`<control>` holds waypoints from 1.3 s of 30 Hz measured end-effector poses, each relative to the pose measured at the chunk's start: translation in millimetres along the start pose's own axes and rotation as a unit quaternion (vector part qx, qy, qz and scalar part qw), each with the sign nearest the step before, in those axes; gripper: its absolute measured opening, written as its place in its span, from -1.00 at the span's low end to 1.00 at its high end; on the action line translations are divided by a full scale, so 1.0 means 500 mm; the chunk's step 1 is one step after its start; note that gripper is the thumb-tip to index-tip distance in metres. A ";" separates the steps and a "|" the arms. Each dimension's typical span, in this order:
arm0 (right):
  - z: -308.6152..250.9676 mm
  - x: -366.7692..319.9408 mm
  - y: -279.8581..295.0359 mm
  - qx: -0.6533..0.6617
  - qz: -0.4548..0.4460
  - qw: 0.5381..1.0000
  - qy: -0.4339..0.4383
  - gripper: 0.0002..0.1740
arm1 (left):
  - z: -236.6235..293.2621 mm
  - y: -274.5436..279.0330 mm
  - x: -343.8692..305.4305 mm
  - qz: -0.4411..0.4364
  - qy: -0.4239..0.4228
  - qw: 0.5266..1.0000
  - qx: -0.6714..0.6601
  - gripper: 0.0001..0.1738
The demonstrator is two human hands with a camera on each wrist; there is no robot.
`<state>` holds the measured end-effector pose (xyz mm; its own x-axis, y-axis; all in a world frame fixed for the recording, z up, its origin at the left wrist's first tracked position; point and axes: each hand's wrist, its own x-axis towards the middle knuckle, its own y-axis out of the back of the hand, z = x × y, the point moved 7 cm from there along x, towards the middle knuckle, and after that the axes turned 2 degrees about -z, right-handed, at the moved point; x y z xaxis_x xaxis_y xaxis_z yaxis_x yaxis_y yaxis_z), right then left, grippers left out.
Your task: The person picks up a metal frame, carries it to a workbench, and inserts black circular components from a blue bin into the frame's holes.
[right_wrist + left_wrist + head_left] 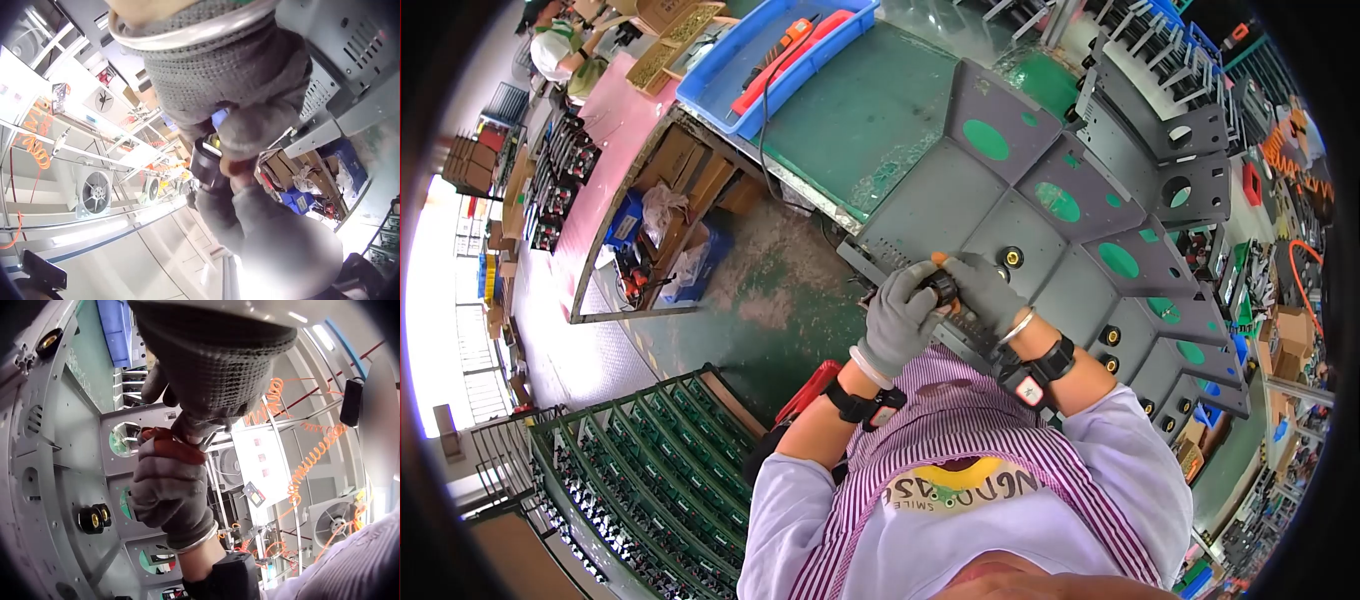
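Grey-gloved, my left hand (897,318) curls its fingers round a small black round part (941,290) above the near edge of a grey metal panel (930,200). My right hand (985,292), also gloved, meets it from the other side, with an orange-brown patch at a fingertip. In the left wrist view the right hand (172,490) has bent fingers against the left hand (212,375). The right wrist view has the black part (206,164) between the right hand (231,100) and left hand (250,219); the exact finger contact is partly hidden.
Joined grey panels with upright holed plates (1060,190) run to the right, carrying several black rings with brass-coloured centres (1012,258). A blue tray (730,100) with tools lies on the green table (855,110). Green racks (640,480) stand at lower left.
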<state>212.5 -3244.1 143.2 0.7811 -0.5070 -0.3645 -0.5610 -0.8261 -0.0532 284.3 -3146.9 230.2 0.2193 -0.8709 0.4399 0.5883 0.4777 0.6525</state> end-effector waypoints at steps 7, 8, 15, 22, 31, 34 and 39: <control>-0.187 -0.068 -0.036 -0.367 0.094 0.908 0.179 -0.70 | -0.068 -0.051 -0.086 0.105 0.319 0.875 -0.348 -0.92; -0.198 -0.075 -0.043 -0.394 0.089 0.895 0.190 -0.72 | -0.077 -0.064 -0.100 0.111 0.356 0.820 -0.433 -0.93; -0.144 -0.055 -0.016 -0.195 -0.024 0.943 0.267 -0.73 | -0.043 -0.070 -0.089 0.066 0.348 0.547 -0.759 -0.66; -0.129 -0.067 -0.017 -0.283 -0.002 0.903 0.324 -0.62 | -0.066 -0.096 -0.106 0.083 0.394 0.553 -0.730 -0.70; -0.096 -0.077 -0.033 -0.354 -0.009 0.832 0.426 -0.58 | -0.076 -0.128 -0.129 0.071 0.393 0.498 -0.770 -0.66; -0.097 -0.066 -0.032 -0.295 -0.051 0.865 0.401 -0.54 | -0.088 -0.138 -0.142 0.077 0.402 0.480 -0.776 -0.63; -0.086 -0.060 -0.029 -0.316 -0.032 0.871 0.374 -0.50 | -0.087 -0.138 -0.137 0.064 0.380 0.467 -0.796 -0.57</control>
<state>208.9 -3227.7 194.7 0.8983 -0.2778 0.3405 -0.4308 -0.7096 0.5576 262.4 -3125.3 128.3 0.1897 -0.9255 -0.3278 0.2338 0.3669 -0.9004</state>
